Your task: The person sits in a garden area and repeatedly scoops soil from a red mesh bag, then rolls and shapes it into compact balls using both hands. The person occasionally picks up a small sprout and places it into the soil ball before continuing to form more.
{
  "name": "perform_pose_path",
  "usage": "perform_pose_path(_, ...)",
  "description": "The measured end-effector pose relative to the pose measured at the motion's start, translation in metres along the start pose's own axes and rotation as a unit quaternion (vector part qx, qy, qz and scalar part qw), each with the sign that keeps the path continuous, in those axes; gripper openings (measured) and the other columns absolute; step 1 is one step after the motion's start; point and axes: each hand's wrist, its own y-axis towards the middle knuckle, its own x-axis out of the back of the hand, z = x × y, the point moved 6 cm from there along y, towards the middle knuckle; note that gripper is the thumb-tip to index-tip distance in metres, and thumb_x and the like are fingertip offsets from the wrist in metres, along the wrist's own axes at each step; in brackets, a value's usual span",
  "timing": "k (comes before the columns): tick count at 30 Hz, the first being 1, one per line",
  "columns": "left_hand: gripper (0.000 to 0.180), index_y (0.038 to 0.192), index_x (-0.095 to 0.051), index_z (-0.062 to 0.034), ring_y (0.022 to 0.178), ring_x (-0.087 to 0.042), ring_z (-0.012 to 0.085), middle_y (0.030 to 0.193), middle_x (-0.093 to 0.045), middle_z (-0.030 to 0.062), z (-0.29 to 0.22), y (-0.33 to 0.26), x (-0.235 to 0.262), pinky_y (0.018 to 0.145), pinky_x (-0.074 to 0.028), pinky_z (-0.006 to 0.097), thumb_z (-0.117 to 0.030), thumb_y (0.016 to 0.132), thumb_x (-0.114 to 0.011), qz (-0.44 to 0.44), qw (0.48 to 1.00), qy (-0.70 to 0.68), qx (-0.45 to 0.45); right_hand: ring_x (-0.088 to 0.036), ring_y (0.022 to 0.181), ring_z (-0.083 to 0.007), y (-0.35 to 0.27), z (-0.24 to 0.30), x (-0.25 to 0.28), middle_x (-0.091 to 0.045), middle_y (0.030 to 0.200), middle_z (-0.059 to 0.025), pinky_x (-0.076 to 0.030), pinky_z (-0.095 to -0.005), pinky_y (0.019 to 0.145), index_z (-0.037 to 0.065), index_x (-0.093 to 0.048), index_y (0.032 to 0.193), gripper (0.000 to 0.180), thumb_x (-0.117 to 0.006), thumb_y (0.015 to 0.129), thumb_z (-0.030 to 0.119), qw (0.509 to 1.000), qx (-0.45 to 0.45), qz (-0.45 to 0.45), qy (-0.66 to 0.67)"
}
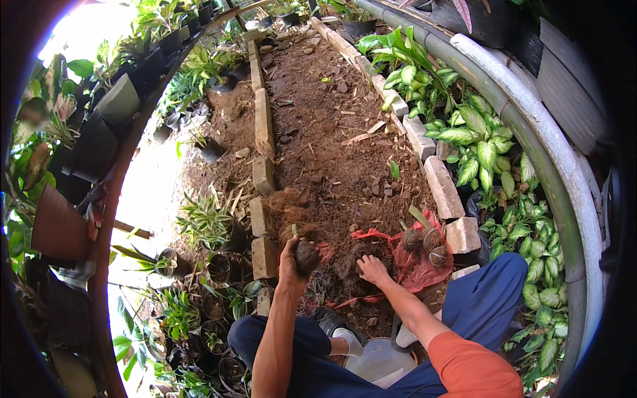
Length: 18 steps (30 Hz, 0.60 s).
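My left hand (289, 266) is closed round a dark, rounded ball of soil (307, 256) with a short pale-green stem stub on top, held above the ground. Lower and to the right, my right hand (373, 270) has its fingers curled into a heap of loose dark soil (353, 257); its fingertips are partly hidden there. This heap lies on a torn red plastic sheet (415, 273). On the sheet's right part sit several soil balls, one a string-wrapped ball (435, 255), another a brown ball (412, 240) near a green stem.
Brown fibre (288, 204) lies by the left row of bricks (263, 123). Another row of bricks (443, 187) borders the bed (332, 139) on the right. Potted plants (229, 235) stand at left, leafy variegated plants (484, 142) at right. A translucent plastic item (379, 361) lies between my feet.
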Motion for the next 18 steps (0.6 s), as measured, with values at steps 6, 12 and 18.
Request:
perform_pose_path(6, 0.019, 0.098, -0.053, -0.0095, 0.076, -0.063, 0.0243, 0.086, -0.061, 0.0095, 0.004, 0.006, 0.013, 0.069, -0.056, 0.04, -0.027, 0.091, -0.057, -0.015, 1.0, 0.015, -0.001, -0.053, 0.109, -0.0293, -0.017, -0.033, 0.018, -0.051, 0.121, -0.0102, -0.046, -0.0457, 0.096, 0.006, -0.057, 0.108, 0.032, -0.068, 0.085, 0.026, 0.895, -0.083, -0.127, 0.419)
perform_pose_path(12, 0.021, 0.098, -0.053, -0.008, 0.072, -0.063, 0.0226, 0.083, -0.061, 0.0086, 0.012, 0.017, 0.031, 0.064, -0.054, 0.039, -0.027, 0.092, -0.057, -0.043, 0.998, 0.044, -0.002, -0.057, 0.1, -0.0225, -0.016, -0.061, -0.008, -0.059, 0.103, -0.0085, -0.055, -0.0431, 0.079, 0.005, -0.061, 0.095, 0.036, -0.07, 0.081, 0.037, 0.577, -0.199, -0.062, 0.789)
perform_pose_path(18, 0.024, 0.1, -0.055, -0.0056, 0.068, -0.063, 0.02, 0.079, -0.061, 0.0072, 0.025, 0.021, 0.044, 0.061, -0.053, 0.036, -0.028, 0.092, -0.058, -0.061, 0.99, 0.129, 0.011, -0.025, 0.138, -0.0318, 0.01, -0.073, -0.034, -0.02, 0.151, -0.0174, -0.03, -0.0531, 0.109, 0.005, -0.015, 0.147, 0.098, -0.062, 0.08, 0.058, 0.49, -0.255, -0.015, 0.833)
